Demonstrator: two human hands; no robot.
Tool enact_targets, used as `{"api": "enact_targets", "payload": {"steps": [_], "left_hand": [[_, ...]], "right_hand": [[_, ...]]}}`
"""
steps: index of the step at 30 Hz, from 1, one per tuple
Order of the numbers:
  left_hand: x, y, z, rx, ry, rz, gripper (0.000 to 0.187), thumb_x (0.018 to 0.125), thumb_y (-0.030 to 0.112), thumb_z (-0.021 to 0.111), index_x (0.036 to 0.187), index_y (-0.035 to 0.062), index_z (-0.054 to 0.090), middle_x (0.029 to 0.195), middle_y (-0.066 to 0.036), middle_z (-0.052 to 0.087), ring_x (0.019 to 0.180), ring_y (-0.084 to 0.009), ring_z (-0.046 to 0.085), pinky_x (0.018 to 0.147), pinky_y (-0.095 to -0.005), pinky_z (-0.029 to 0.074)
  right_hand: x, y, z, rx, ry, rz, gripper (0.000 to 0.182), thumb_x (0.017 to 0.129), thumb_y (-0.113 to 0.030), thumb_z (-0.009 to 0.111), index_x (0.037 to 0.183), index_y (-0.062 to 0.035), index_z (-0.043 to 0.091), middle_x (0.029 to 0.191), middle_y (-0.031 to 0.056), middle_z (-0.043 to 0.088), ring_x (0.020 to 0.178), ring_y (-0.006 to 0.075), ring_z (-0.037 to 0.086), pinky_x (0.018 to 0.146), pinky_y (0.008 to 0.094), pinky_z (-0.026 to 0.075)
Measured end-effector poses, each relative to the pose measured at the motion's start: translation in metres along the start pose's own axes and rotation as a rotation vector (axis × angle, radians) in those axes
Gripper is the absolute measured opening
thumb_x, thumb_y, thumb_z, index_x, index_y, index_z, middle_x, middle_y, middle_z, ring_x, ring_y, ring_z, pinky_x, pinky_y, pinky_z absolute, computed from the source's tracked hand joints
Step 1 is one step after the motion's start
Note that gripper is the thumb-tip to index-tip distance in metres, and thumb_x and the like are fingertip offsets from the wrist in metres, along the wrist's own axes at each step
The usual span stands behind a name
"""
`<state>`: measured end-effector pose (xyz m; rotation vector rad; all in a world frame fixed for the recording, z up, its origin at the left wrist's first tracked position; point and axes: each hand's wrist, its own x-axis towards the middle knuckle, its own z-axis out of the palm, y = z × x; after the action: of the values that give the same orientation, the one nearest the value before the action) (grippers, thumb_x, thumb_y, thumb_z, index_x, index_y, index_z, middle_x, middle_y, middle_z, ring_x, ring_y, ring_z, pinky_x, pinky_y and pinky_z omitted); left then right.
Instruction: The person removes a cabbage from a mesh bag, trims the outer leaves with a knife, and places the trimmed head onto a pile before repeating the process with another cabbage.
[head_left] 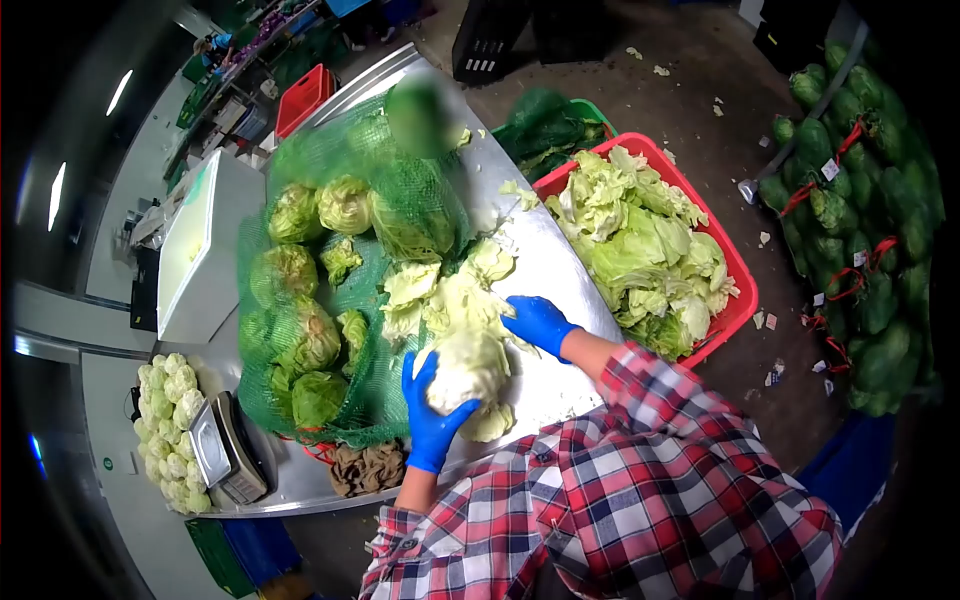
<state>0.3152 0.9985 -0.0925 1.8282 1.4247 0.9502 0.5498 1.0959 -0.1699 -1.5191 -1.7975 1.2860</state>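
Observation:
A pale, peeled cabbage head (468,372) rests at the front of the metal table (570,310). My blue-gloved left hand (432,412) is wrapped round its left side. Just right of the cabbage, my blue-gloved right hand (537,324) is at some loose pale leaves (455,300); whether its fingers grip a leaf is too small to tell. Behind and left of my hands lies a green mesh sack (375,375) with several untrimmed cabbages (310,335) in it.
Leaves fill a red crate (740,290) at the right. At the left are a scale (235,450), piled pale cabbages (170,430) and a white foam box (205,250). A brown cloth (365,470) lies at the front edge. Netted sacks (865,230) stand far right.

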Motion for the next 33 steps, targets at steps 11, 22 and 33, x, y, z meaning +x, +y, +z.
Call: {"api": "enact_targets", "payload": {"steps": [11, 22, 33], "left_hand": [[0.002, 0.022, -0.013, 0.26, -0.034, -0.108, 0.118, 0.058, 0.031, 0.089, 0.144, -0.0023, 0.015, 0.142, -0.024, 0.031, 0.125, -0.033, 0.042, 0.102, -0.0405, 0.04], [0.004, -0.023, -0.018, -0.242, 0.133, -0.337, 0.086, 0.064, 0.019, 0.084, 0.135, 0.002, 0.038, 0.126, -0.014, 0.05, 0.112, -0.0239, 0.049, 0.098, -0.0364, 0.039], [0.001, -0.022, -0.006, -1.433, 0.19, -0.636, 0.073, 0.089, 0.06, 0.039, 0.141, 0.0095, 0.035, 0.141, -0.016, 0.04, 0.126, -0.0369, 0.041, 0.104, -0.0557, 0.033]], "right_hand": [[-0.049, -0.087, 0.013, -0.102, 0.102, -0.462, 0.098, 0.075, -0.056, 0.069, 0.148, -0.0169, 0.017, 0.141, 0.0254, 0.035, 0.112, 0.0384, 0.056, 0.092, 0.0407, 0.047], [0.002, -0.006, 0.016, 0.103, 0.159, -0.139, 0.029, 0.089, -0.031, 0.056, 0.098, -0.0034, 0.056, 0.086, 0.02, 0.062, 0.079, 0.0389, 0.061, 0.07, 0.0448, 0.048], [-0.02, 0.015, -0.055, 0.192, 0.194, -0.021, 0.049, 0.08, -0.035, 0.072, 0.109, 0.0001, 0.055, 0.091, 0.0149, 0.061, 0.081, 0.0244, 0.06, 0.075, 0.0346, 0.049]]}}
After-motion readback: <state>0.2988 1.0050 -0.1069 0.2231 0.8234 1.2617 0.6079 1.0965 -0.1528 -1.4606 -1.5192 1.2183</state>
